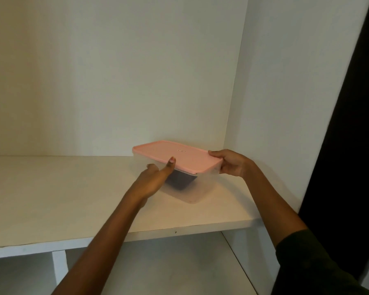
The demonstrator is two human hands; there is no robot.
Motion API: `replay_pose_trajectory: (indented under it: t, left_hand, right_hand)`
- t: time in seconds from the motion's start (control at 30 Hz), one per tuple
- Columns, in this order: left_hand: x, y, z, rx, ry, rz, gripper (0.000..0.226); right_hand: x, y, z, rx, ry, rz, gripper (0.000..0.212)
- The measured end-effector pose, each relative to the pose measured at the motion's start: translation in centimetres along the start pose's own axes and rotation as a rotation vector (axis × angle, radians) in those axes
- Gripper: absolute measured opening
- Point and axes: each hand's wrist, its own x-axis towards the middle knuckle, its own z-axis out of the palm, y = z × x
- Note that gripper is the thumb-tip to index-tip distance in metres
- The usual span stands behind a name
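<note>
Both hands are on the container point(202, 188), which sits straight ahead of you on the right part of the white shelf point(73, 188), near the corner where the back wall meets the side wall point(275, 103). Its long axis runs across you at a slant, with the left end farther back and the right end closer to you.

Your left hand point(156, 177) meets the long near side, with the thumb laid on top of the lid point(185, 155) and the fingers against the wall below. Your right hand point(232, 165) clasps the short right end, thumb on the lid's edge and fingers wrapped round the end. Neither hand is clearly nearer; they bracket the box from two adjoining sides, so any slide or lift will likely turn on keeping that slant steady.

The box is a shallow rectangle of cloudy, see-through plastic under a flat pale-pink lid that looks fully seated, with a small mark near its middle. A dark object point(179, 182) shows through the near wall, but you cannot tell what it is. You also cannot tell whether the base touches the shelf or hangs just above it.
</note>
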Motion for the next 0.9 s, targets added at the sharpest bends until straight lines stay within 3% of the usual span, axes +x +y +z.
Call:
replay_pose_trajectory:
  t: [0.13, 0.27, 0.53, 0.9]
  left_hand:
    - [1.3, 1.5, 0.3, -0.059, -0.002, 0.026, 0.113]
    - [4.3, 3.4, 1.4, -0.097, 0.022, 0.046, 0.087]
    - [9.0, 5.5, 5.5, -0.208, -0.009, 0.039, 0.064]
    - [13.1, 5.3, 10.3, -0.280, -0.105, -0.033, 0.058]
  right_hand:
    - [-0.8, -0.1, -0.4, 0.056, 0.075, -0.048, 0.021]
    - [-1.2, -0.3, -1.2, 0.082, 0.200, -0.083, 0.023]
    - [-1.5, -0.2, -3.7, 0.038, 0.515, -0.111, 0.036]
    - [-0.3, 1.0, -5.5, 0.116, 0.697, -0.058, 0.025]
